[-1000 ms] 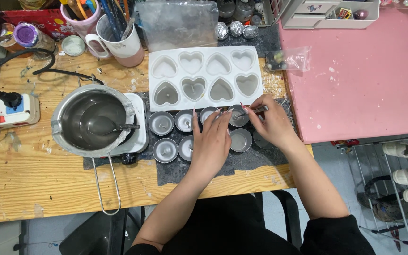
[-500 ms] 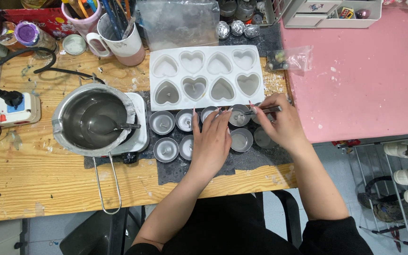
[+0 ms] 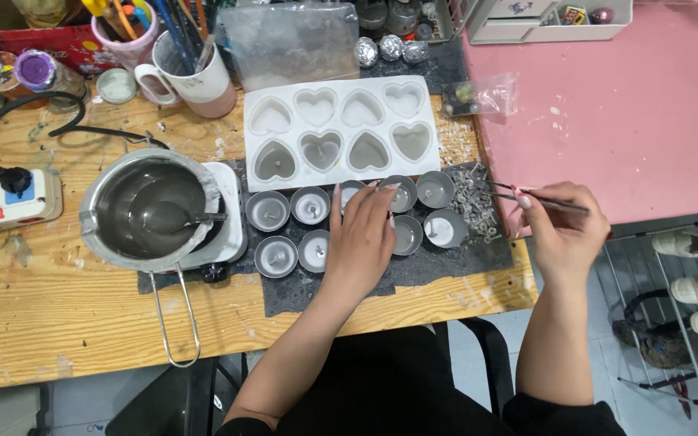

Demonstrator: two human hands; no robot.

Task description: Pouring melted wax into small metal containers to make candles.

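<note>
Fingertips point(image 3: 381, 194) of the left hand point(image 3: 361, 242) are laid flat and close together over the small round metal tealight cups point(image 3: 313, 204) on the dark grey mat point(image 3: 446, 262), steadying one cup without closing round it; the right hand point(image 3: 563, 230) is pinched shut on thin metal tweezers point(image 3: 527, 198), whose tips reach toward the loose pile of small metal wick tabs point(image 3: 474, 202) at the mat's 3 o'clock edge. Whether a tab is held in the tips cannot be told. A tab could be dropped or knocked askew if grey wax in the cups is still soft, and a sleeve or wrist could catch the steel melting pot with long wire handle point(image 3: 151, 211) at 9 o'clock, spilling its contents. The white silicone heart-shaped mould tray point(image 3: 341, 129) lies at 12 o'clock, just beside the cups
</note>
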